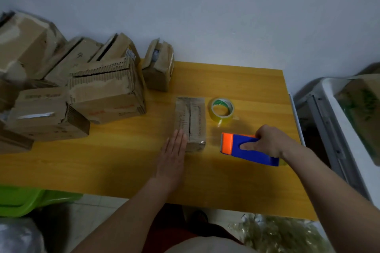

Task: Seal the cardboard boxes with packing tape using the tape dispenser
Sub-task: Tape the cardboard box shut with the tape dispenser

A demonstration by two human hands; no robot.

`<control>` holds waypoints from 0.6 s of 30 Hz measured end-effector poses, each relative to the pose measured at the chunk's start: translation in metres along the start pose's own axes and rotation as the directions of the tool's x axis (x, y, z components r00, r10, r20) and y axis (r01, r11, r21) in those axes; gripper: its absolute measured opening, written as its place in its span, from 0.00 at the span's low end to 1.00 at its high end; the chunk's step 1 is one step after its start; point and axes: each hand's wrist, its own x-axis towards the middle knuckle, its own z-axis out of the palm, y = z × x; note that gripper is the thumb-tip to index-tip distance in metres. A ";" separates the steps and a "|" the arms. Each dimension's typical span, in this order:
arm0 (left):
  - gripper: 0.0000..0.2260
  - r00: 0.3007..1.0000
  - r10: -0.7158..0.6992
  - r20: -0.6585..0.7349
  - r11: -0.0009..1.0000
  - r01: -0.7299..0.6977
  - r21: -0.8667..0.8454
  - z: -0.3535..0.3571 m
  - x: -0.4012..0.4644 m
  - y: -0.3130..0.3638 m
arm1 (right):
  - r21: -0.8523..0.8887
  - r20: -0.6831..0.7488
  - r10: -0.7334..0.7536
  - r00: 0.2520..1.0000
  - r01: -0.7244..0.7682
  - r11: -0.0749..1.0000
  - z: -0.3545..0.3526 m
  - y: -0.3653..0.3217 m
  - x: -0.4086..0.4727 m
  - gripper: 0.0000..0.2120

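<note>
Surface [236,80]: yellow wood-grain top, set against a pale wall.
Small box [190,123]: narrow cardboard box lying flat near the middle of the surface; long axis runs from the near edge toward the wall; the flap seam runs along that axis on the top face.
Left hand [172,157]: flat, palm down, fingers straight and together, fingertips touching the near-left corner of the small box; holds nothing.
Tape dispenser [246,149]: blue body with an orange end; just right of the small box, apart from it; long axis runs left to right and tilts slightly toward the near edge; orange end points left, toward the box. Whether it rests on the surface or is lifted cannot be told.
Right hand [271,144]: fingers curled round the right part of the tape dispenser, thumb pressed on its blue top face.
Tape roll [222,110]: clear yellowish roll with a green-printed core, lying flat just right of the small box's far half and beyond the dispenser.
Box stack [82,88]: several worn cardboard boxes crowded on the left of the surface.
Upright box [158,68]: 1 taped box near the wall, apart from the stack.
</note>
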 end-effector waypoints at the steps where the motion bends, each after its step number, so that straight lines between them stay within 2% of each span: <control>1: 0.31 1.000 0.003 0.001 1.000 -0.003 0.005 0.000 0.000 0.000 | -0.041 -0.022 0.004 1.000 -0.005 0.999 0.002 -0.004 -0.001 0.23; 4: 0.34 0.999 0.045 0.025 0.999 -0.046 0.014 -0.004 0.000 0.000 | -0.220 -0.118 -0.016 0.993 -0.011 0.975 0.010 -0.019 -0.006 0.22; 7: 0.34 0.998 0.058 -0.034 0.997 -0.056 0.046 0.004 0.000 -0.005 | -0.352 -0.202 -0.075 0.977 -0.001 0.936 0.020 -0.041 -0.006 0.21; 10: 0.30 0.999 0.030 -0.024 1.000 -0.030 0.002 -0.009 0.003 0.000 | -0.353 -0.211 -0.098 0.973 0.017 0.935 0.025 -0.061 0.000 0.17; 12: 0.30 0.998 0.039 -0.042 0.999 -0.038 0.039 -0.013 0.004 0.004 | -0.370 -0.235 -0.101 0.967 0.007 0.929 0.025 -0.065 0.007 0.14; 13: 0.32 1.000 0.018 -0.021 0.999 -0.018 0.032 -0.014 0.004 0.006 | -0.400 -0.252 -0.106 0.962 -0.004 0.917 0.025 -0.062 0.011 0.12; 15: 0.42 1.000 -0.010 0.015 1.000 0.010 -0.009 -0.009 0.007 0.008 | -0.445 -0.277 -0.075 0.958 -0.059 0.894 0.022 -0.046 0.017 0.10; 18: 0.44 0.996 -0.072 0.056 0.997 0.074 -0.034 -0.012 0.008 0.009 | -0.294 -0.368 0.007 0.930 -0.123 0.948 0.022 -0.017 0.020 0.16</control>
